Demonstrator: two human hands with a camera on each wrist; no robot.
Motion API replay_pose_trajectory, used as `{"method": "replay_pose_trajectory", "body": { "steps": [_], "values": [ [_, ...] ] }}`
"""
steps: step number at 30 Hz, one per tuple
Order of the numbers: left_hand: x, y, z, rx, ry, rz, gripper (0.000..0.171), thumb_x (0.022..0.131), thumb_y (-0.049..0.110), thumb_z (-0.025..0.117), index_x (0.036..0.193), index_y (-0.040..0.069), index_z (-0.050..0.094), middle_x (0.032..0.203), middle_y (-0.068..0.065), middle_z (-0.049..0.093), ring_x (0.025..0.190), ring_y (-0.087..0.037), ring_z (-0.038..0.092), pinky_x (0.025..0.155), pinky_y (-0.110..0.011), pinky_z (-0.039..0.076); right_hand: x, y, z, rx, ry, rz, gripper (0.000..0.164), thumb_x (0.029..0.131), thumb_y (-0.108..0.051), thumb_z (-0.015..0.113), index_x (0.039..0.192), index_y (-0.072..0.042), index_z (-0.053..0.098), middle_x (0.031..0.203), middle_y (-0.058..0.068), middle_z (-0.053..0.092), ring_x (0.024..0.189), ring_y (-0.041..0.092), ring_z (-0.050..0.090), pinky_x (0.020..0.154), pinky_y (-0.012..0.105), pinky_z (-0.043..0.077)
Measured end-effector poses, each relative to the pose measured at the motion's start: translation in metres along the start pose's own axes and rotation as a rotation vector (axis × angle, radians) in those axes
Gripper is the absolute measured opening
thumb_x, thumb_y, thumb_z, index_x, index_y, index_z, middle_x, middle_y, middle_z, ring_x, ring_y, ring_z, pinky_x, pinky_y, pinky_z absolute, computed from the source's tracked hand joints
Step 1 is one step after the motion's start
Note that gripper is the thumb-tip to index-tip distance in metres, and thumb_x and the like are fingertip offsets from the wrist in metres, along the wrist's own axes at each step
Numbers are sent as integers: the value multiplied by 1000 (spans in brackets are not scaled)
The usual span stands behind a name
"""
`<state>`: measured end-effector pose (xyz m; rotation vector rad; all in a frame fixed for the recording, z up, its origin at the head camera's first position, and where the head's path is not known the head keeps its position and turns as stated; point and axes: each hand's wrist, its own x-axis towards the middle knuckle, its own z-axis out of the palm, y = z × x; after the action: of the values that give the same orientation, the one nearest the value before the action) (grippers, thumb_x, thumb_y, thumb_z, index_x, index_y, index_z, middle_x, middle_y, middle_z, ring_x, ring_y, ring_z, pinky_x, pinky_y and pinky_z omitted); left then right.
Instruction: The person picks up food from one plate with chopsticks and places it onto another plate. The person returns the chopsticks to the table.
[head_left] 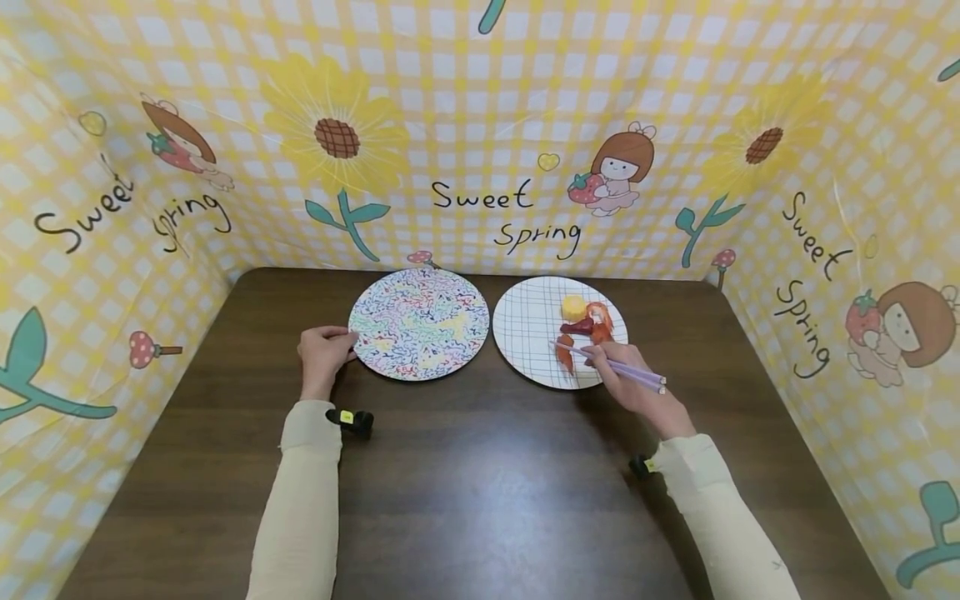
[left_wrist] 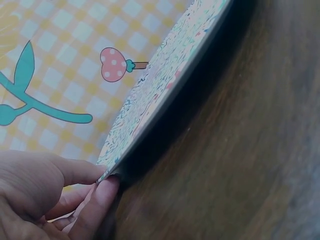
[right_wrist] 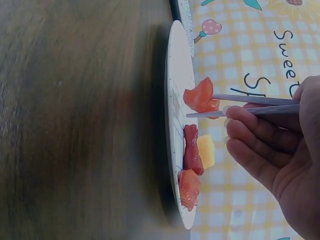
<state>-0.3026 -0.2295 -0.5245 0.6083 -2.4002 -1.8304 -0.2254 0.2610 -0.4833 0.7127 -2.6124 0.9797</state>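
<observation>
My left hand (head_left: 324, 354) pinches the left rim of a round plate with a multicoloured squiggle pattern (head_left: 420, 325); the left wrist view shows its fingertips on that rim (left_wrist: 145, 135). My right hand (head_left: 637, 383) holds a pair of lilac chopsticks (head_left: 633, 375) over a white plate with a grid pattern (head_left: 525, 333). The chopstick tips are at an orange-red food piece (head_left: 564, 357), with one stick on each side of it (right_wrist: 201, 96) in the right wrist view. Whether that piece is off the plate, I cannot tell.
Beside it on the grid plate are a dark red drumstick-shaped piece (head_left: 577, 326), a yellow round piece (head_left: 573, 307) and more orange-red food (head_left: 600, 320). Both plates stand side by side near the back of a dark wooden table (head_left: 465, 492). Yellow checked cloth (head_left: 480, 117) walls it on three sides.
</observation>
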Motion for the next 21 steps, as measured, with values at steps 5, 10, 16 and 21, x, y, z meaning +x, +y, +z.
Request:
{"method": "replay_pose_trajectory", "body": {
  "steps": [5,10,16,21],
  "values": [
    [0,1,0,12,12,1,33,92,13,72,119,-6,70,100,-13,72,61,-1,67,60,-18,59,3,-1,1,-2,37,-62,22,101,0,53,84,3,67,68,3,55,58,10,42,48,22,36],
    [-4,1,2,36,15,7,35,94,15,70,121,-6,69,112,-22,71,63,-1,66,61,-17,58,8,-5,1,-35,62,-113,19,99,1,55,84,3,67,73,9,61,66,18,54,57,32,49],
    [-4,1,5,19,30,17,33,93,14,70,119,-6,70,115,-25,71,64,-1,66,60,-16,58,14,-13,-1,-77,74,-176,17,98,2,55,90,5,69,81,14,67,76,26,61,68,44,54],
    [-5,-1,4,0,33,19,33,93,14,71,118,-7,70,115,-25,71,65,-2,67,60,-17,58,19,-25,-4,-112,47,-209,17,97,2,55,97,6,71,94,19,71,89,34,66,79,51,57]
  ]
}}
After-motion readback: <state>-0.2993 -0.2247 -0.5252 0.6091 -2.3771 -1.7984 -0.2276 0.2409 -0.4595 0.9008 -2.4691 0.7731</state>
